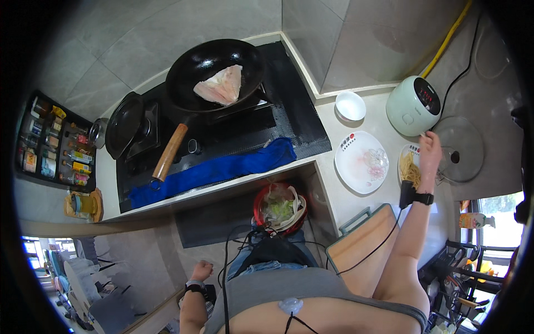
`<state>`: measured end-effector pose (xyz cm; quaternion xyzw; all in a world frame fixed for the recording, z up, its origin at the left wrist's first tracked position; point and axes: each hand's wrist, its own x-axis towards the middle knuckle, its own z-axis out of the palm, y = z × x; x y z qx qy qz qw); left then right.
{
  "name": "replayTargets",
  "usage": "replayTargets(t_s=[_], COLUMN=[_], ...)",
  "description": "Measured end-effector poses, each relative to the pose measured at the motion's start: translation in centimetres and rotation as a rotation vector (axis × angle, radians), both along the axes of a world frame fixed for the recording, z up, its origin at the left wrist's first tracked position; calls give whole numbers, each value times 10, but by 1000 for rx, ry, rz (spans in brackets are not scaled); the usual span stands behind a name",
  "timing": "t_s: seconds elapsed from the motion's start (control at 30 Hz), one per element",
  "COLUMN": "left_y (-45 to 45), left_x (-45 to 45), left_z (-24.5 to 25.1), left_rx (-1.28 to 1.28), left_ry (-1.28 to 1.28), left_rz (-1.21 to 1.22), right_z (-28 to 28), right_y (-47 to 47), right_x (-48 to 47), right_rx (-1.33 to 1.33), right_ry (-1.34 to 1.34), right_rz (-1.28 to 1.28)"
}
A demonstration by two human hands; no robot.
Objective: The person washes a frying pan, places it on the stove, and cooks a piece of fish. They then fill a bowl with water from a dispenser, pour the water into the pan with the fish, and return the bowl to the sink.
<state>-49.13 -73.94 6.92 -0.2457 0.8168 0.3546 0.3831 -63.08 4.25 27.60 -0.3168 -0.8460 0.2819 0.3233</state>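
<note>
My right hand (429, 156) reaches over the right counter, its fingertips just in front of the pale green rice cooker (404, 109). Beneath that wrist, partly covered, lies a plate of yellow noodle-like strands (410, 172). The fingers are bunched together; whether they pinch something small I cannot tell. My left hand (202, 270) hangs low beside my body, loosely curled, with nothing visible in it. On the stove, a black wok (175, 81) with a wooden handle (170, 151) holds a pale piece of raw fish (221, 85).
A floral white plate (354, 160) and a white bowl (350, 106) stand left of the cooker. A glass lid (465, 146) leans beyond my right hand. Nearer are a cutting board (363, 246), a blue cloth (217, 171) and a red bin (259, 204). A spice rack (56, 144) stands far left.
</note>
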Motion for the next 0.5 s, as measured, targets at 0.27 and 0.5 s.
replayTargets(t_s=[0.27, 0.5], left_y=[-42, -73], left_x=[-31, -5], left_z=[-46, -35], left_rx=[112, 144], left_ry=[-2, 37], left_rz=[36, 191], right_z=[60, 57], right_y=[-238, -329], right_x=[-154, -270], right_rx=[-30, 233], right_ry=[73, -51], right_rz=[617, 685])
